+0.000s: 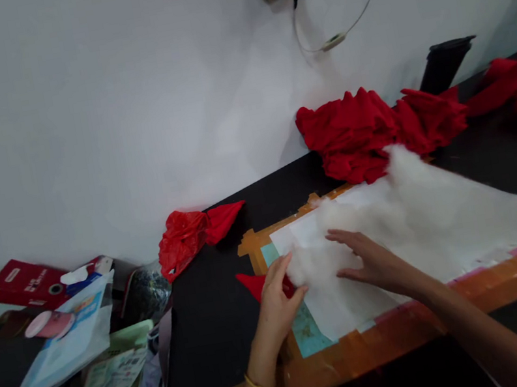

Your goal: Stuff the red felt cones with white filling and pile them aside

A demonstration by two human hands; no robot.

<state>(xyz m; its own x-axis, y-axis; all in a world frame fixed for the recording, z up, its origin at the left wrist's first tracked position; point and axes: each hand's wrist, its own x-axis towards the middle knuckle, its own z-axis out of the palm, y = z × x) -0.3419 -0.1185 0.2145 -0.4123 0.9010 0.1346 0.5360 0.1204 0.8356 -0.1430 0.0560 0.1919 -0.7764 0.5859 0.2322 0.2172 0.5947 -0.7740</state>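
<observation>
White fluffy stuffing [403,202] lies in a heap on a white sheet [334,319] on the dark table. At the sheet's left end, my left hand [276,299] holds a small red cloth piece [251,285], which shows on both sides of the hand. A tuft of stuffing [307,264] sits right beside its fingertips. My right hand [366,258] hovers at the near edge of the fluff, its fingers apart and curved toward the left hand, with nothing visibly gripped.
Crumpled red cloth [357,131] is piled by the wall, near a black container [447,63]. A red plastic bag [181,239] rests at the back. To the left are a red box [30,284] and a green basket [138,332]. A cable [369,0] hangs above.
</observation>
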